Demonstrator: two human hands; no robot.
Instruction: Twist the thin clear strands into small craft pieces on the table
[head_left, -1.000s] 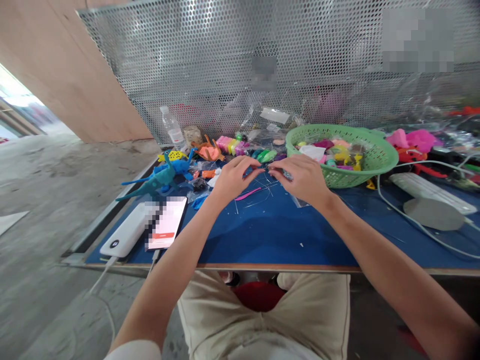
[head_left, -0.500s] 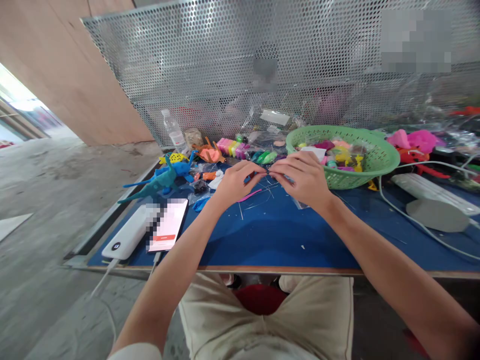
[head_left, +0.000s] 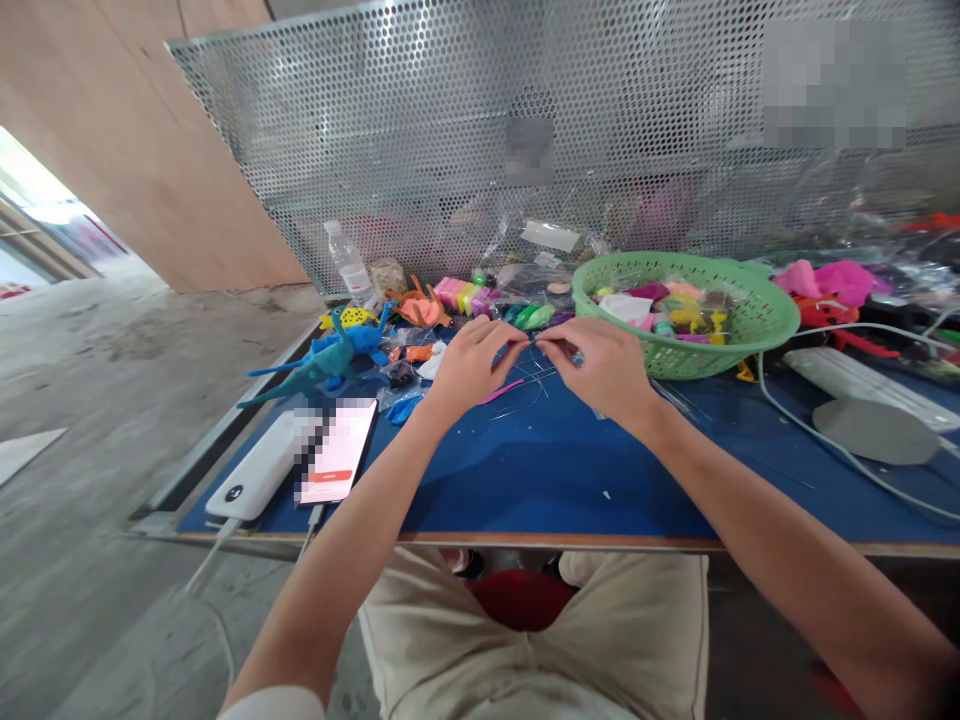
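Note:
My left hand and my right hand face each other above the blue tabletop. Each pinches thumb against fingers, and the fingertips almost meet. Whatever lies between them is too small to make out. Under and beside the hands lie several thin, wire-like strands and a slim pink stick. The green plastic basket, holding colourful soft pieces and plastic bags, stands just behind my right hand. Green pieces lie beyond the fingertips.
Left of my arms are a teal long-necked dinosaur figure, a white power bank and a phone. A water bottle stands near the perforated metal panel. A white cable crosses the right side beside a grey disc.
My right hand's fingers have curled in more, uncovering more of the white piece in the basket. Both hands stay close together in nearly the same place.

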